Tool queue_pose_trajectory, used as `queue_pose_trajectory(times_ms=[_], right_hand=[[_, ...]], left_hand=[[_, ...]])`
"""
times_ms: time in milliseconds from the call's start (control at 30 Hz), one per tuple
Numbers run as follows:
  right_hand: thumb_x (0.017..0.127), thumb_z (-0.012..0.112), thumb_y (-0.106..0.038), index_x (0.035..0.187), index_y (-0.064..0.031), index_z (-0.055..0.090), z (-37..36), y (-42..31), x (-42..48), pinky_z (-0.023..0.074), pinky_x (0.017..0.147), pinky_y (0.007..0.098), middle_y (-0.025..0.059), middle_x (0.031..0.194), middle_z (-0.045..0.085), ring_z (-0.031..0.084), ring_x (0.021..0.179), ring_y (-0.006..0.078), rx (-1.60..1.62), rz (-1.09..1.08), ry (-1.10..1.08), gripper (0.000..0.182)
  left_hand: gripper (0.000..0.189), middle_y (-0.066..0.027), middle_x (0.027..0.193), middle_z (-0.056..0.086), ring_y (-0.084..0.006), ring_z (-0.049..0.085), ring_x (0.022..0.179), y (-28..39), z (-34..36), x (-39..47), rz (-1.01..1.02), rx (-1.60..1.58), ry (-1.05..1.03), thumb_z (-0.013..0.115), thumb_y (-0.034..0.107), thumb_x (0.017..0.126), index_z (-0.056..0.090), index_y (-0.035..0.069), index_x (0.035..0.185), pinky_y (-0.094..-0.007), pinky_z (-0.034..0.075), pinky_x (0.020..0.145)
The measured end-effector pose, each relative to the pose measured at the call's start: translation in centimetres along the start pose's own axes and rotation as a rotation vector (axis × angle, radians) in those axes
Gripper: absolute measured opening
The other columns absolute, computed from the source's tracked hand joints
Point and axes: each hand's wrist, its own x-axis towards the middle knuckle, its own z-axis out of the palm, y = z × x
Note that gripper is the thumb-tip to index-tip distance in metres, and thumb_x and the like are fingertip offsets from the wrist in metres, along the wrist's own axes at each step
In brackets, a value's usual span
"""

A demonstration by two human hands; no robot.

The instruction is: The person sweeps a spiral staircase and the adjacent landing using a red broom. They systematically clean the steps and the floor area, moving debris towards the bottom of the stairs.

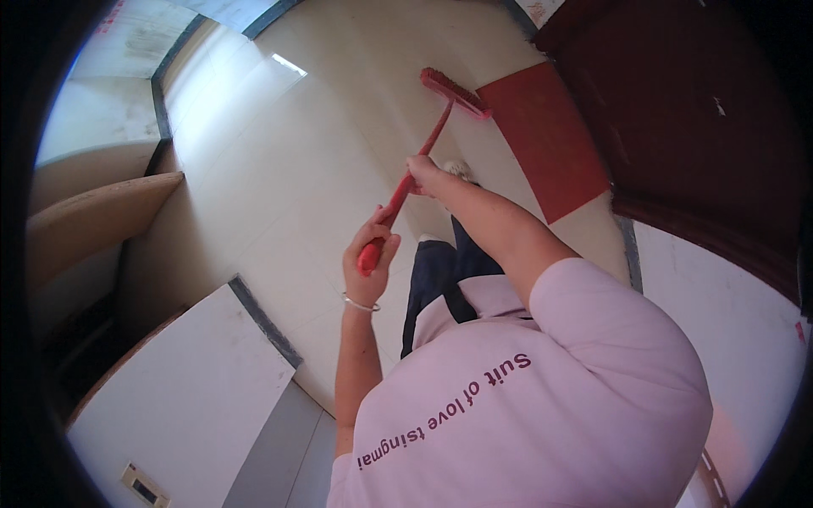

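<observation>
A red broom [438,130] slants across the floor in front of me, its bristled head [456,92] at the left edge of a red mat [546,143]. Around the top end of the handle, my left hand [370,254] is closed, and a bracelet circles that wrist. Farther down the handle grips my right hand [422,174], nearer the broom head. Whether the bristles touch the mat or only lie beside it, I cannot tell.
Pale tiled floor [305,165] spreads ahead and to the left. A dark red door [686,114] stands beyond the mat. White walls [184,381] with dark skirting bound the space, and a wooden door edge [108,203] juts in at left.
</observation>
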Motion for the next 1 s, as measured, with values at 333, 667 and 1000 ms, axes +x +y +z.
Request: queue_pose_trajectory(times_ms=[333, 667, 1000], right_hand=[[0.073, 0.046, -0.007, 0.088, -0.0053, 0.046, 11.0, -3.5, -2.3, 0.0426, 0.042, 0.0317, 0.0055, 0.066, 0.053, 0.053, 0.054, 0.0168, 0.128, 0.371, -0.447, 0.014], [0.079, 0.047, -0.026, 0.069, -0.0045, 0.053, -9.8, -22.9, 3.3, 0.0449, 0.049, 0.0323, 0.008, 0.067, 0.056, 0.054, 0.057, 0.0173, 0.233, -0.173, -0.125, 0.025], [0.075, 0.045, -0.017, 0.073, -0.0083, 0.048, -19.4, -31.7, 13.5, 0.0422, 0.044, 0.0318, 0.0053, 0.06, 0.049, 0.047, 0.048, 0.0164, 0.428, -0.229, 0.065, 0.01]], left_hand=[[0.01, -0.0188, 0.109, 0.056, -0.0317, 0.043, 0.117, 13.1, -0.8, 7.4, -0.278, 0.415, 0.012, 0.058, -0.006, 0.073, 0.049, -0.002, 0.069, -0.0393, 0.031, 0.098], [0.012, -0.0171, 0.118, 0.052, -0.0363, 0.036, 0.122, 12.2, 8.1, 25.7, 0.0, 0.222, -0.245, 0.059, 0.007, 0.079, 0.05, 0.0, 0.076, -0.044, 0.026, 0.099], [0.004, -0.0167, 0.119, 0.051, -0.0274, 0.042, 0.118, 7.7, 16.3, 37.1, 0.061, 0.164, -0.265, 0.054, -0.001, 0.081, 0.052, 0.003, 0.081, -0.0369, 0.03, 0.098]])
